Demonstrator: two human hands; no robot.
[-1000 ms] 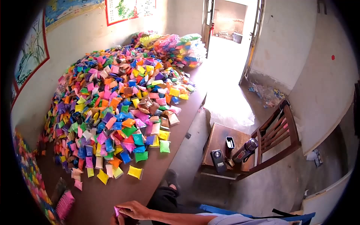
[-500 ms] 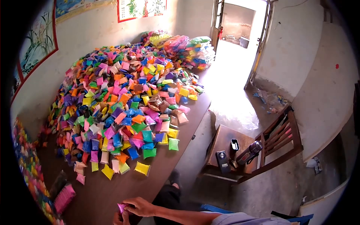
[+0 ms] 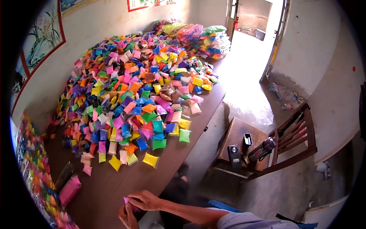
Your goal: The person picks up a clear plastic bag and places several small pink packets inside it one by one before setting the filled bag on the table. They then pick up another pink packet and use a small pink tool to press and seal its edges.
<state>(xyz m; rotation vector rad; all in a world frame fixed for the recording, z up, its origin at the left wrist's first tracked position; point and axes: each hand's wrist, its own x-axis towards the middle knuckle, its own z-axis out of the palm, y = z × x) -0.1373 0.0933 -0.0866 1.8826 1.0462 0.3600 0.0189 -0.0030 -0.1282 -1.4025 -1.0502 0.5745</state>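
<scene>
At the near edge of the brown table, my right hand (image 3: 145, 200) pinches a small pink packet (image 3: 126, 199) between thumb and fingers. My left hand (image 3: 128, 216) is closed on the lower side of this packet, just below my right hand. Most of the packet is covered by fingers. Farther up the table lies a big heap of small colourful packets (image 3: 126, 91). A yellow packet (image 3: 151, 160) at the heap's front edge is among those nearest my hands.
To the left, a bundle of pink packets (image 3: 70, 190) lies beside large clear bags of packets (image 3: 36, 164). Full bags (image 3: 206, 42) are stacked at the far end. On the right, a small wooden table (image 3: 236, 133) bears a flask (image 3: 262, 149), with a wooden chair (image 3: 295, 141) beside it.
The camera view has tilted down, and more of my left hand now shows. Both hands stay on the pink packet, and the heap looks unchanged.
</scene>
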